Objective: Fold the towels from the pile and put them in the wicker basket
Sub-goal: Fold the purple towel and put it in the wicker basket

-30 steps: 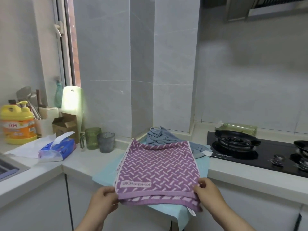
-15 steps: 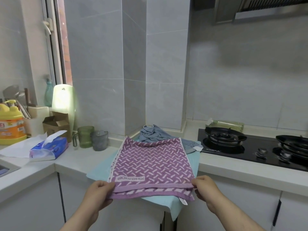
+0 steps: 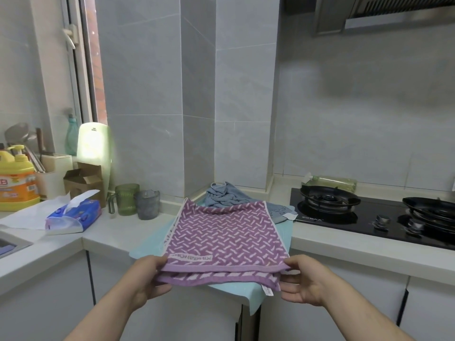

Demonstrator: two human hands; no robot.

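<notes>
Purple towel [image 3: 221, 232] lies lengthwise away, left hand [image 3: 145, 279] and right hand [image 3: 307, 281] pinching near corners.

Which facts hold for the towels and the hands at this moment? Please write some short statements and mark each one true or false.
1. The left hand and the right hand both hold the near edge of the purple towel. True.
2. The purple towel lies in one single layer. False: it is folded, and two layers show at its near edge.
3. A crumpled grey-blue towel lies behind the purple towel. True.
4. The wicker basket stands beside the towels. False: no basket is in view.
5. The tissue pack lies on top of the purple towel. False: it lies on the counter, left of the green cup.
</notes>
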